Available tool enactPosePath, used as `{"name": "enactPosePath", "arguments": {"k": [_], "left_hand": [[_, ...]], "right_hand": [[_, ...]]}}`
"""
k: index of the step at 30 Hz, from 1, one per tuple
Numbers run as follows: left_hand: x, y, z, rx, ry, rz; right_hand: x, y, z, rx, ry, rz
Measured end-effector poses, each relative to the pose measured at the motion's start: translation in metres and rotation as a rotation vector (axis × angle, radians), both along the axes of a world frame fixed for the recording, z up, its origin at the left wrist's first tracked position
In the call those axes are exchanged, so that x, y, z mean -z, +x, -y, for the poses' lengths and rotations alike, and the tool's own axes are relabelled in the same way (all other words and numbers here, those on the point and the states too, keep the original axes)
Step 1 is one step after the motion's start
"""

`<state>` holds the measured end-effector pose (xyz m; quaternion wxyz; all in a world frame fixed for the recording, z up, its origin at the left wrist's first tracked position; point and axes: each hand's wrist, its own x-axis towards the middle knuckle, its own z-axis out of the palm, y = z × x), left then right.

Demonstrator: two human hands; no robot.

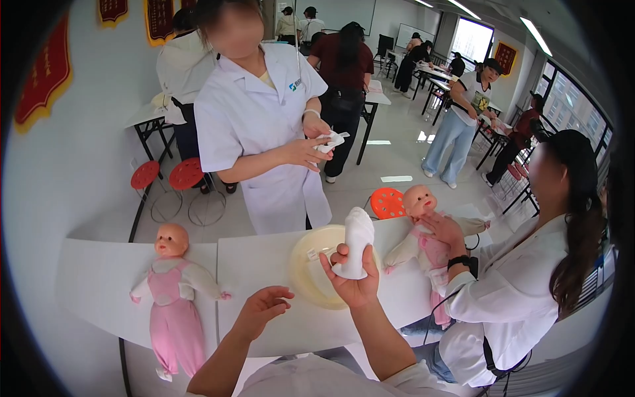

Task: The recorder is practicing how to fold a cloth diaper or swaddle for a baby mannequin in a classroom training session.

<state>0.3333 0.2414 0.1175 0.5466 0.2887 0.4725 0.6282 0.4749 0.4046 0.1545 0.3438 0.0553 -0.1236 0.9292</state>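
In my right hand [356, 290] stands a white bundle [359, 238], apparently rolled or wrapped cloth, upright with ridged folds at its top. My fingers and thumb grip its lower part, above a pale yellow plastic basin [301, 280] on the white table [258, 263]. A small label shows inside the basin; my right hand and the bundle hide part of it. My left hand [264, 308] hovers over the table left of the basin, fingers bent and apart, holding nothing. To its left a baby doll [174, 283] in pink overalls lies on its back.
Across the table, a person in a white coat [268, 124] handles a crumpled white cloth [331, 141]. At right, a person in white [521, 273] rests a hand on a second baby doll [426, 238]. Red stools [186, 173] and an orange stool [387, 202] stand beyond the table.
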Motion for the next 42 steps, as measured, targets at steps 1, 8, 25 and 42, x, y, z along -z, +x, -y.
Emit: {"name": "enactPosePath", "arguments": {"k": [1, 8, 25, 42], "left_hand": [[0.0, 0.0, 0.0, 0.004, 0.0, -0.005], [-0.006, -0.005, -0.002, 0.021, 0.038, -0.053], [-0.071, -0.036, -0.039, -0.323, 0.457, -0.728], [-0.096, -0.039, -0.06, -0.162, 0.537, -1.125]], "right_hand": [[0.0, 0.0, 0.001, -0.036, -0.009, -0.033], [0.008, -0.005, 0.012, -0.134, -0.143, -0.199], [0.007, -0.03, 0.05, -0.148, 0.045, 0.117], [0.006, -0.032, 0.058, -0.163, 0.059, 0.117]]}}
